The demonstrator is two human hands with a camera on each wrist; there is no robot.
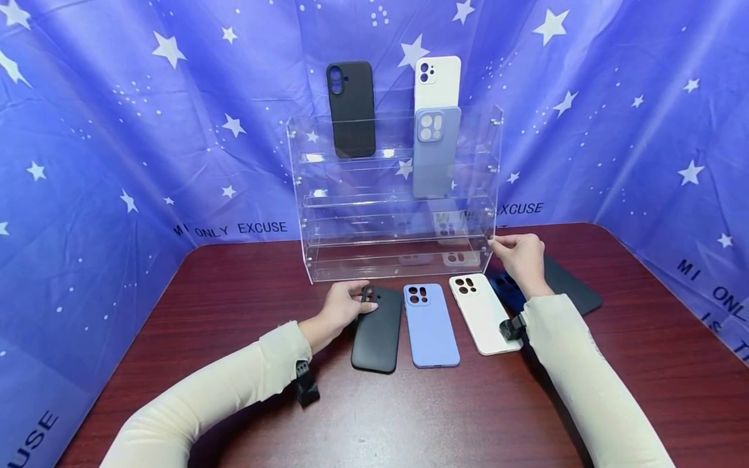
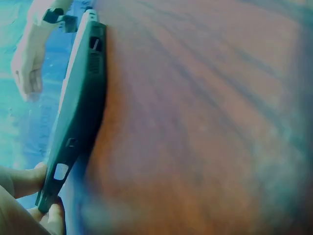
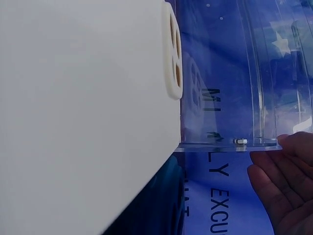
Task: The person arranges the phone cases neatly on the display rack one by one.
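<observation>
My left hand (image 1: 338, 307) pinches a black phone case (image 1: 377, 341) at its camera end, thumb on top and fingers beneath. In the left wrist view the case (image 2: 80, 105) shows edge-on, its camera end between thumb and fingers and its far end by the table. With fingertips and thumb, my right hand (image 1: 521, 261) grips the lower right side edge of a clear acrylic tiered rack (image 1: 363, 260). The right wrist view shows the rack's side panel (image 3: 220, 148) meeting the thumb and forefinger. A white phone case (image 1: 486, 318) lies under the right wrist.
Between the black and white cases lies a light blue phone case (image 1: 433, 331). A dark blue case (image 1: 508, 291) and a dark flat case (image 1: 570, 286) lie behind the right forearm. The rack bears a black case (image 1: 352, 97), a white case (image 1: 447, 81) and a light blue case (image 1: 439, 156).
</observation>
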